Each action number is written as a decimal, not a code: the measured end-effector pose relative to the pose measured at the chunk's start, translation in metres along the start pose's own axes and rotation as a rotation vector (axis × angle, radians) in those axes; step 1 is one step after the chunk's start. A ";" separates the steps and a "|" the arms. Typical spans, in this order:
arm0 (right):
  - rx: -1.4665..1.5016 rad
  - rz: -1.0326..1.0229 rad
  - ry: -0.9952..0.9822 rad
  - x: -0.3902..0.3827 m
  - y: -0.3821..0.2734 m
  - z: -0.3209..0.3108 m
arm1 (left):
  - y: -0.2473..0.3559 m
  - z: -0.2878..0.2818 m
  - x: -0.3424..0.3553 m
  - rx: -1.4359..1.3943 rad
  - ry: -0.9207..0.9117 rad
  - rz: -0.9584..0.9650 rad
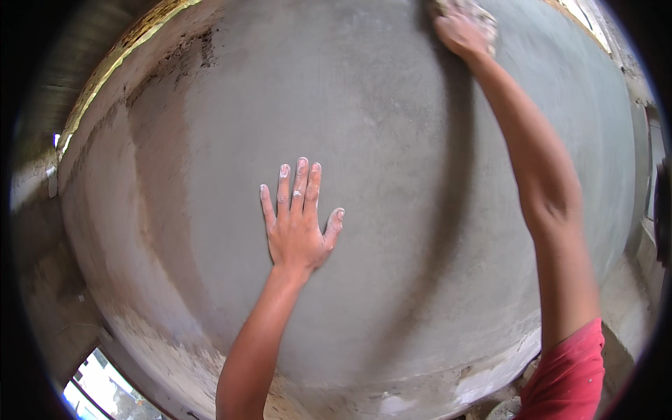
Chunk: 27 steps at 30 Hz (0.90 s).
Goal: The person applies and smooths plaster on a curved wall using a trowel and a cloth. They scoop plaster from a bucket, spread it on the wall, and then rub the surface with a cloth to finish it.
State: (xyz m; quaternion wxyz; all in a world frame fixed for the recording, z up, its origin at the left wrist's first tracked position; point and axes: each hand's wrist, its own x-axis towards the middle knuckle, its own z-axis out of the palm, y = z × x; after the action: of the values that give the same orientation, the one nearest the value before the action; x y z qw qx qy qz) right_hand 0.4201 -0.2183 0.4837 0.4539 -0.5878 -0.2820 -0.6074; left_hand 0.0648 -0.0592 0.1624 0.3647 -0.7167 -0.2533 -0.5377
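Observation:
A wall of smooth grey plaster [364,140] fills most of the view. My left hand [299,224] lies flat against its middle, fingers stretched out and the thumb spread to the right. White smears mark several fingertips. High up on the right, my right hand [463,31] presses a pale, crumpled-looking pad [484,15] to the plaster, with the arm reaching far upward. The pad could be a sponge or a rag; the hand covers much of it, and the top edge of the picture cuts it off.
Toward the left the plaster gives way to a rough brown strip [161,154]. A bright opening [105,385] shows at the lower left. Rubble [504,408] lies at the wall's foot, beside my red sleeve [570,371]. Another opening [656,168] is at the far right.

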 end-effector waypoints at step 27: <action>-0.045 -0.208 -0.143 -0.020 -0.118 -0.036 | -0.021 0.002 -0.036 -0.064 -0.048 0.016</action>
State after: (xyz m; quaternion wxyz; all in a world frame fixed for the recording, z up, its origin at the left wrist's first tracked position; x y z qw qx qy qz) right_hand 0.2976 -0.1951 0.4808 0.3538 -0.6073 -0.3596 -0.6138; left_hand 0.0399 -0.0438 0.1328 0.3395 -0.7428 -0.2391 -0.5252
